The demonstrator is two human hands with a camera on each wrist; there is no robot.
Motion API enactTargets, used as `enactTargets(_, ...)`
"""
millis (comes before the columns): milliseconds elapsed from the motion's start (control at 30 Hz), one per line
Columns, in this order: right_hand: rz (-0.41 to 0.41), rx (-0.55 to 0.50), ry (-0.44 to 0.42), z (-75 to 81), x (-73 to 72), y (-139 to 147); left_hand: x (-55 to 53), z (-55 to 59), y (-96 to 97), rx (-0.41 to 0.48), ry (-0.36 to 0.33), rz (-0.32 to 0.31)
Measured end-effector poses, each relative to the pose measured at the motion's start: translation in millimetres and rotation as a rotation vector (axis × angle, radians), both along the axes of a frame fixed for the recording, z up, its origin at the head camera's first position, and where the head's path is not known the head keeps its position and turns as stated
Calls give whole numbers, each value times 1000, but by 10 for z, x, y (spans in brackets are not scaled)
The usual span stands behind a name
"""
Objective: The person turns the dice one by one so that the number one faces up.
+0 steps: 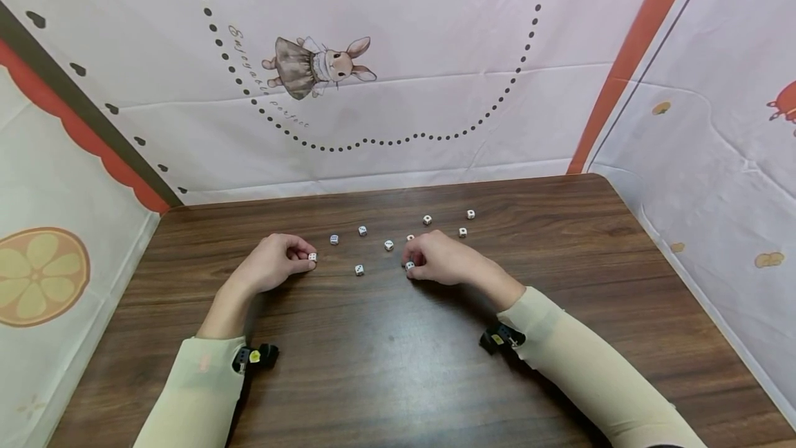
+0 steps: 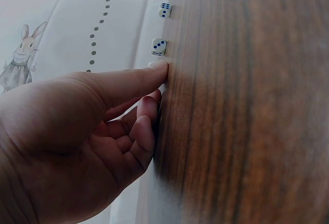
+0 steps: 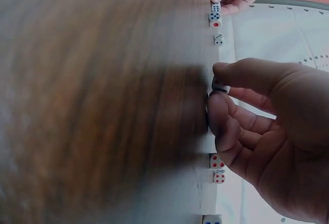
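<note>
In the head view, several white dice lie on the brown wooden table (image 1: 373, 365). My left hand (image 1: 273, 261) pinches a die (image 1: 312, 256) between thumb and fingers at the left end of the group. The left wrist view shows that thumb (image 2: 133, 82), which hides the die. To the right, my right hand (image 1: 444, 258) has another die (image 1: 409, 265) between thumb and index finger; the right wrist view shows this die (image 3: 221, 86) at the fingertips. One die (image 1: 410, 238) sits just behind the right hand, partly covered by it. Between the hands lies a die (image 1: 358, 270).
More dice stand farther back: one die (image 1: 334, 239) near the left hand, another die (image 1: 388, 245) mid-table, and a die (image 1: 470, 214) at the back right. A printed cloth (image 1: 435, 33) hangs behind the table's back edge and along both sides.
</note>
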State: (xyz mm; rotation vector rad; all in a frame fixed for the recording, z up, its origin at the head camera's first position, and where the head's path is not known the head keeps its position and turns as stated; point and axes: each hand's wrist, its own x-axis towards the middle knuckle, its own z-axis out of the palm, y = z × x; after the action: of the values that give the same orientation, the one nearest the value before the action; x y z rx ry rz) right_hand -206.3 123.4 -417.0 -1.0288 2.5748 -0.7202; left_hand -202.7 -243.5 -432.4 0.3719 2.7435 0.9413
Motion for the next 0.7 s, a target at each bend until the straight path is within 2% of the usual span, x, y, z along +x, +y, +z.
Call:
enactTargets(267,2,-75,-57,0,6,41,-4,-16,1,2,0,2)
enactTargets(700,4,-88,-51,-26,-6,66,-3,21,2,6,-1,-7)
